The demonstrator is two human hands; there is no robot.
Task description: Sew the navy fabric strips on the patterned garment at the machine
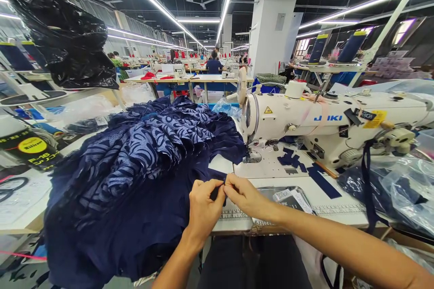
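My left hand point(206, 203) and my right hand point(242, 194) meet at the table's front edge, fingertips pinched together on a small piece of dark navy fabric. Most of that piece is hidden by the fingers. A large heap of navy fabric point(135, 216), with a lighter leaf-patterned part point(149, 144) on top, lies left of my hands and reaches up to them. Just beyond my hands stands a white sewing machine point(288, 113), its needle area point(252, 156) near the heap's right edge.
Navy fabric strips point(322, 183) lie on the machine bed. A metal tray point(301, 192) with labels sits right of my hands, beside a printed ruler point(233, 215). Plastic bags point(403, 180) are at right, a thread cone point(27, 144) at left. A person point(214, 64) sits far ahead.
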